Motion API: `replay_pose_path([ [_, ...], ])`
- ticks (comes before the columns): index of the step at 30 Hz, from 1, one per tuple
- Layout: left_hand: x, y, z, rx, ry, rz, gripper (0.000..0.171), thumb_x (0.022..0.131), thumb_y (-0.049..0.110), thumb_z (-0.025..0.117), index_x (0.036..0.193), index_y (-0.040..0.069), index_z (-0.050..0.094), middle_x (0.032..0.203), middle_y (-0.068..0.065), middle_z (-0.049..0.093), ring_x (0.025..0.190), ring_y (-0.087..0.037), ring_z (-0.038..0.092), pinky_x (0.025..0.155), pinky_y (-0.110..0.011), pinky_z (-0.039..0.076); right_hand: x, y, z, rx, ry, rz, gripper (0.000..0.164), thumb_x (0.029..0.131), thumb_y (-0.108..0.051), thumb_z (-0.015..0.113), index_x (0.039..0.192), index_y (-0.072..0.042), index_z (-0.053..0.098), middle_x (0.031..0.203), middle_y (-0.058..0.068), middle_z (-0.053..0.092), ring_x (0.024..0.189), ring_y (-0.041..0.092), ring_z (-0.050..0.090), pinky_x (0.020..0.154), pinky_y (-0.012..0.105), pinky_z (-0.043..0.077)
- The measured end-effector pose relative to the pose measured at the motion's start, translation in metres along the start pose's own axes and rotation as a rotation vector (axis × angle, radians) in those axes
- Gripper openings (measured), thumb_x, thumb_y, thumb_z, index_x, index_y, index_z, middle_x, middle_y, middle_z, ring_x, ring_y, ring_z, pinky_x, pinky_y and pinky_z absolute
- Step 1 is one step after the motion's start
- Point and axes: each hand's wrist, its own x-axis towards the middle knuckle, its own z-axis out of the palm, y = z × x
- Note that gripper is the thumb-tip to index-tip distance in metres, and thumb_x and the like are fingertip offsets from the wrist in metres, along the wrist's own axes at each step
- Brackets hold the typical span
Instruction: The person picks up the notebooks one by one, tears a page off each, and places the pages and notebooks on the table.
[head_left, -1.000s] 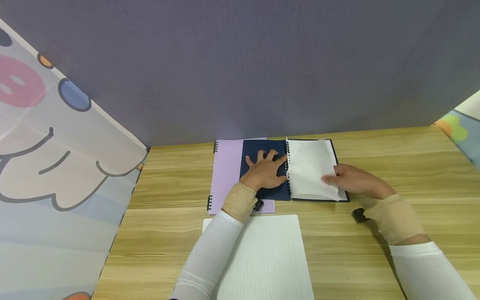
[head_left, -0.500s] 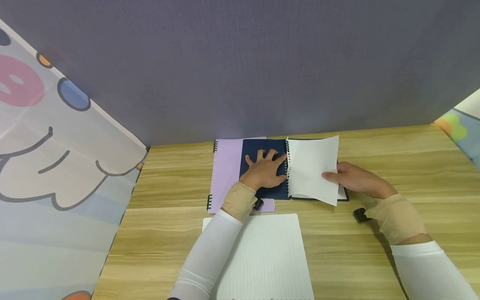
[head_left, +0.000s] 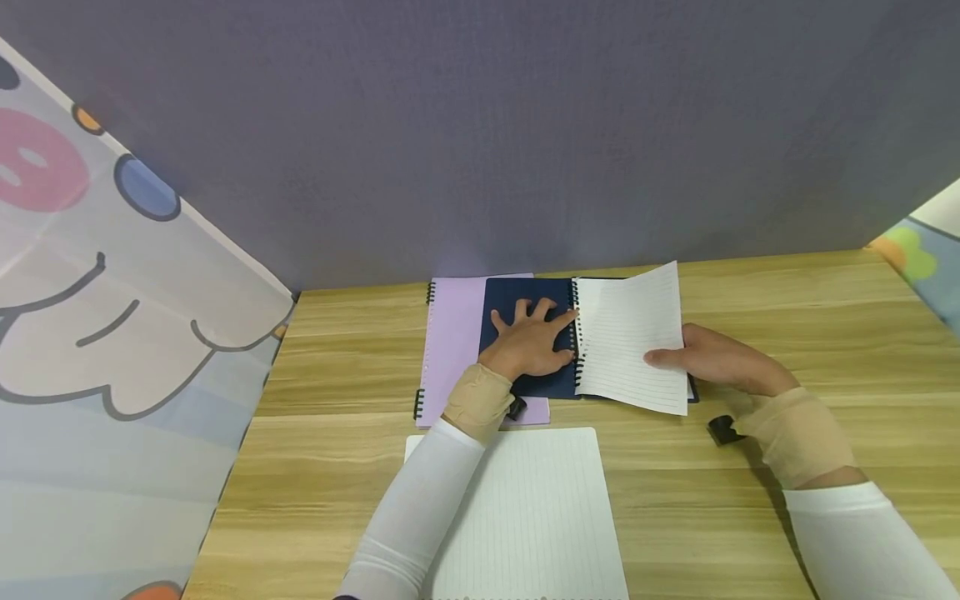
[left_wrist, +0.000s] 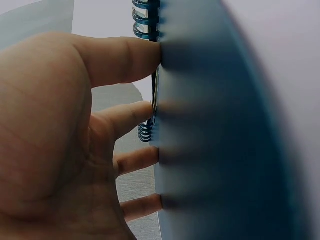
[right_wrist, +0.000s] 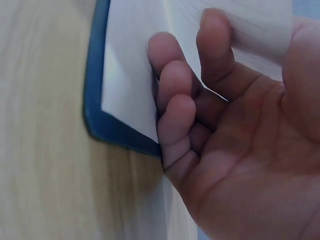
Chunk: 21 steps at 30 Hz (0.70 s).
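Observation:
A spiral notebook with a dark blue cover (head_left: pixel 547 385) lies spread out at the back of the table. My left hand (head_left: pixel 528 343) rests on that cover with spread fingers, its fingertips pressing close to the black rings (left_wrist: pixel 145 20). On the notebook's right side, a white lined page (head_left: pixel 626 333) is lifted and bowed along its free edge. My right hand (head_left: pixel 723 362) pinches this edge between thumb and index finger (right_wrist: pixel 215 45). The other fingers curl beside the pages underneath, near the corner of the blue back cover (right_wrist: pixel 95 115).
A light purple spiral notebook (head_left: pixel 453 333) lies partly under the blue cover. Nearer the front is a large lined sheet (head_left: pixel 547 517), partly beneath my left forearm. A grey panel (head_left: pixel 480 142) stands along the table's back edge, with a printed cartoon sheet (head_left: pixel 112 333) at left.
The page's free edge has risen off the notebook in my right hand's pinch, and its far corner now stands higher. My right hand has shifted slightly right; the left has stayed in place.

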Motion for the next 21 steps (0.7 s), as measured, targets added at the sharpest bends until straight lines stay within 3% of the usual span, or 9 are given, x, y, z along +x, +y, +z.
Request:
replay_pose_path([
  [4,0.0001,-0.0003,0.0006,-0.003,-0.001,-0.006,0.063,0.088,0.058,0.042,0.144,0.047,0.014,0.149,0.007,0.012,0.134,-0.03,0.008,0.091,-0.07,0.008,-0.0016,0.0001,-0.0006,-0.005,-0.024,-0.006,0.05,0.09,-0.035,0.055,0.129,-0.009,0.039,0.119,0.009,0.053,0.108,0.024,0.05,0.088,0.038,0.038],
  [15,-0.0005,0.0004,0.0021,-0.017,-0.025,-0.008,0.06,0.09,0.061,0.035,0.143,0.047,0.011,0.15,0.008,0.009,0.136,-0.032,0.003,0.091,-0.07,0.006,-0.0032,0.003,-0.0027,-0.062,-0.043,-0.013,0.052,0.087,-0.035,0.059,0.13,-0.01,0.04,0.117,0.006,0.055,0.106,0.024,0.052,0.087,0.039,0.038],
  [18,-0.0008,-0.0004,0.0021,-0.02,-0.028,-0.006,0.061,0.089,0.065,0.032,0.143,0.048,0.01,0.15,0.008,0.009,0.136,-0.032,0.003,0.092,-0.069,0.005,-0.004,0.0026,-0.0027,-0.056,-0.079,-0.035,0.045,0.09,-0.031,0.056,0.124,-0.006,0.042,0.102,0.012,0.058,0.086,0.023,0.056,0.073,0.038,0.044],
  [21,-0.0013,-0.0009,0.0015,-0.022,-0.029,-0.006,0.062,0.088,0.068,0.03,0.143,0.048,0.01,0.15,0.007,0.009,0.136,-0.033,0.002,0.092,-0.07,0.005,-0.0049,0.0009,-0.0021,-0.039,-0.121,0.003,0.037,0.09,-0.03,0.055,0.113,-0.002,0.048,0.078,0.014,0.056,0.06,0.02,0.052,0.053,0.033,0.042],
])
